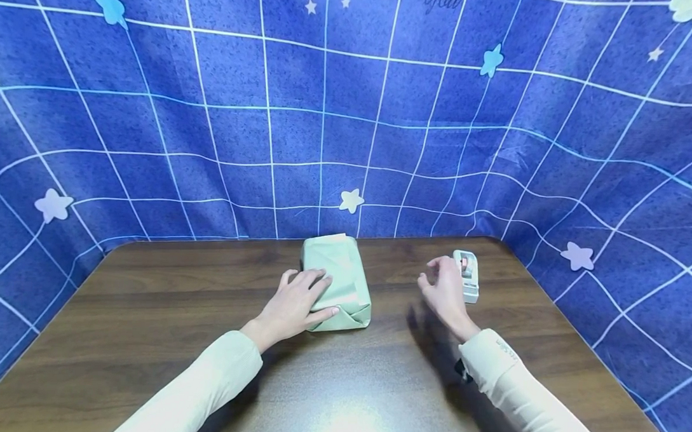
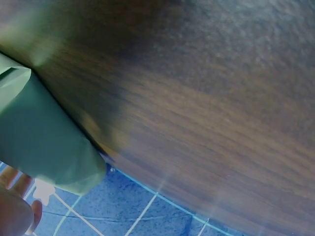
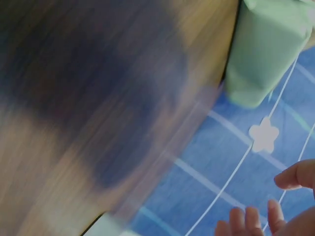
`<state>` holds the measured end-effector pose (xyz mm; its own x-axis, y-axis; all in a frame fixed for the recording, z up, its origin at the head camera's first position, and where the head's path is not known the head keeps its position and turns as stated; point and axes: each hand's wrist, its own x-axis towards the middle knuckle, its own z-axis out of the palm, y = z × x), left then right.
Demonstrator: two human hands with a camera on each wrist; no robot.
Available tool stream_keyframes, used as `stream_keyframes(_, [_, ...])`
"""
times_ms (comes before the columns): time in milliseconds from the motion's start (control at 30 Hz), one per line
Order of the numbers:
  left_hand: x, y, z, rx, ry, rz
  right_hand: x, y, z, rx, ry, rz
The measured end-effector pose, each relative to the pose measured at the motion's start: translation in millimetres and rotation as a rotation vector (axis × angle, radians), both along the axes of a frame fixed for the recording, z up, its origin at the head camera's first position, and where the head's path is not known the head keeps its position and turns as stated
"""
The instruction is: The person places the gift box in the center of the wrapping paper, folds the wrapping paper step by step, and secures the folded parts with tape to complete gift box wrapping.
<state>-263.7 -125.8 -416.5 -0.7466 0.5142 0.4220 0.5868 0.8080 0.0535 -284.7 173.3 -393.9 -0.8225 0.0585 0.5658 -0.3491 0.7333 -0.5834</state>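
Observation:
A package wrapped in pale green paper [image 1: 335, 266] lies on the table, with folded flaps at its near end. My left hand [image 1: 294, 300] rests on the package's left side and near corner, fingers spread over the top. The left wrist view catches the package's side [image 2: 47, 132] and part of that hand [image 2: 15, 211]. To the right, my right hand [image 1: 443, 289] hovers beside a white tape dispenser [image 1: 471, 285] that it partly covers. Its fingers are loosely bent with a gap to the thumb, and nothing shows between them in the right wrist view.
The brown wood-grain table [image 1: 206, 287] reaches back to a blue curtain [image 1: 297, 138] with white grid lines and stars, which also runs along the right side. A small dark object [image 1: 463, 371] shows under the right cuff.

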Motion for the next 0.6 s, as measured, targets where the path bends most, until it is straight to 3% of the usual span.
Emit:
stream_keyframes(233, [-0.8, -0.4, -1.2, 0.005, 0.012, -0.008, 11.1, -35, -2.1, -0.005, 0.096, 0.231])
stream_keyframes(400, [-0.5, -1.1, -1.4, 0.016, 0.03, -0.019, 17.7, -55, -5.1, 0.071, 0.16, 0.449])
stream_keyframes(500, [-0.2, -1.2, -0.7, 0.001, 0.024, -0.009, 20.2, -62, -6.9, 0.125, 0.149, 0.557])
stream_keyframes(600, [-0.2, -1.0, 0.1, -0.021, 0.011, 0.002, 20.4, -67, -9.5, 0.175, 0.124, 0.613])
